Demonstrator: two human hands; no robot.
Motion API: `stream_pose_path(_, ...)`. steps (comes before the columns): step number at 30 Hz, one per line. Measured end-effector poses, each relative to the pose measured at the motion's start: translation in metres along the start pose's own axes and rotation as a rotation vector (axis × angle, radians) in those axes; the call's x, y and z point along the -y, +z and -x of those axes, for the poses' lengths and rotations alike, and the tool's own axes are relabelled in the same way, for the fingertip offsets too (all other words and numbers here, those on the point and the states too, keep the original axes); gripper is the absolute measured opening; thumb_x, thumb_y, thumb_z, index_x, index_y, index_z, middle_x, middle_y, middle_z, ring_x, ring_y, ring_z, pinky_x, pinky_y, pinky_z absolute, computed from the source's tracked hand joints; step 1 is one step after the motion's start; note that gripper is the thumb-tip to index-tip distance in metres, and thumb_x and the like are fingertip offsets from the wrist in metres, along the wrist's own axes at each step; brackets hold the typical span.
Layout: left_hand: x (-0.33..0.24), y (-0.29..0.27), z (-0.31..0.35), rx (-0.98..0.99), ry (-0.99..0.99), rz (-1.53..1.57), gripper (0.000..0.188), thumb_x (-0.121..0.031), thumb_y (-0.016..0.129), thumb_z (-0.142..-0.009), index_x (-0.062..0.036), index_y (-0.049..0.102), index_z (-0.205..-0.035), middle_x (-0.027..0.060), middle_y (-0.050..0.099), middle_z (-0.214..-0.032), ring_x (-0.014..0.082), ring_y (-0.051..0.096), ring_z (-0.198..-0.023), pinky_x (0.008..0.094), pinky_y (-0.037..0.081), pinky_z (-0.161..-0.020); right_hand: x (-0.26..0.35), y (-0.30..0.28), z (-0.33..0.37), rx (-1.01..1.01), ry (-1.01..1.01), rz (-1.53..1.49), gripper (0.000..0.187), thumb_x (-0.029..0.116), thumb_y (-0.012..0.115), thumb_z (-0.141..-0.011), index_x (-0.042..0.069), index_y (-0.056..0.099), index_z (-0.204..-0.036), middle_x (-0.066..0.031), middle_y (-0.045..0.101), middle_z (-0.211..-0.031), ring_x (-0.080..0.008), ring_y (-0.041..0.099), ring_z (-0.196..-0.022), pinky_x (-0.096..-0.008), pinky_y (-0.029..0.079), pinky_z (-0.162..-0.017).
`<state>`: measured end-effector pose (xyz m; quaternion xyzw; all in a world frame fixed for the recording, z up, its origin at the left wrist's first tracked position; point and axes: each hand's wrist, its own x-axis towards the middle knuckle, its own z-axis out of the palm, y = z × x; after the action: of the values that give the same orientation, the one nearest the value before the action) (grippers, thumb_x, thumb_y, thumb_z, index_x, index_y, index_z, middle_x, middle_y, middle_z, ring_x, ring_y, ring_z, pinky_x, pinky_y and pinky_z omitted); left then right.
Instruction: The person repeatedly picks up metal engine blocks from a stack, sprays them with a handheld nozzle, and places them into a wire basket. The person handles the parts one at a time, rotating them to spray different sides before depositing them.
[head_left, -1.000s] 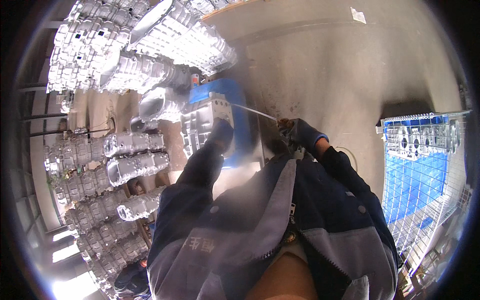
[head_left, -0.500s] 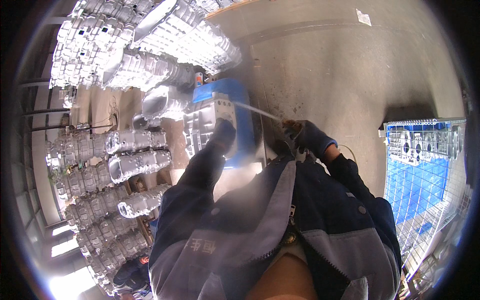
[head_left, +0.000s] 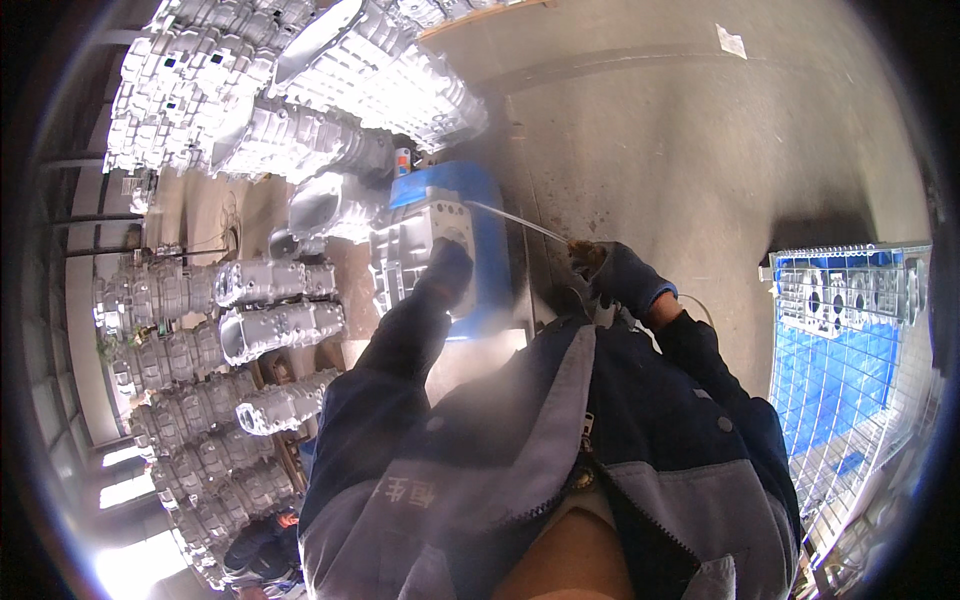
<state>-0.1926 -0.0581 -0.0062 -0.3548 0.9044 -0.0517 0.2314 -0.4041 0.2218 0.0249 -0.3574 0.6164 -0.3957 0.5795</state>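
A silver cast-metal housing [head_left: 395,250] with ribbed sides and holes in its end face sits on a blue surface [head_left: 490,240] left of the middle. My left hand [head_left: 450,268], in a dark glove, rests against that end face and holds it; its fingertips are hard to make out. My right hand [head_left: 620,277], also gloved, is closed around the brownish handle end of a long thin metal rod [head_left: 520,220]. The rod slants up to the left, and its far tip meets the housing's upper right edge near the holes.
Large bright castings [head_left: 370,80] are piled at the upper left, and rows of similar housings [head_left: 280,330] stand at the left. A small orange-and-white can [head_left: 403,162] is beside the blue surface. At right stands a wire-mesh cage [head_left: 840,370] with a casting. Another person [head_left: 262,550] is lower left.
The whole view has shifted very slightly. Both hands keep their places, and the rod's tip stays at the housing's edge.
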Motion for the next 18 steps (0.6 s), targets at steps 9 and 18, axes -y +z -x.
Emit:
stream_pose_path(9, -0.002, -0.001, -0.001, -0.011, -0.021, 0.006, 0.051, -0.047, 0.06, -0.082, -0.0052, 0.074, -0.108, 0.0213, 0.072, -0.109, 0.0369, 0.068, -0.106, 0.0539, 0.049, -0.095, 0.021, -0.004, -0.001, -0.072, -0.083, 0.152, 0.05, 0.001, 0.068, -0.086, 0.006, 0.061, -0.135, -0.0047, 0.073, -0.111, -0.0086, 0.064, -0.089, -0.0277, 0.055, -0.073)
stream_pose_path(18, -0.004, 0.001, 0.0, -0.013, -0.042, 0.011, 0.054, -0.049, 0.059, -0.081, -0.0047, 0.074, -0.108, 0.0216, 0.071, -0.109, 0.0373, 0.068, -0.106, 0.0536, 0.048, -0.096, 0.028, -0.006, 0.0, -0.024, -0.033, 0.178, 0.051, -0.005, 0.063, -0.083, 0.004, 0.062, -0.133, -0.0051, 0.073, -0.107, -0.0111, 0.064, -0.091, -0.027, 0.054, -0.077)
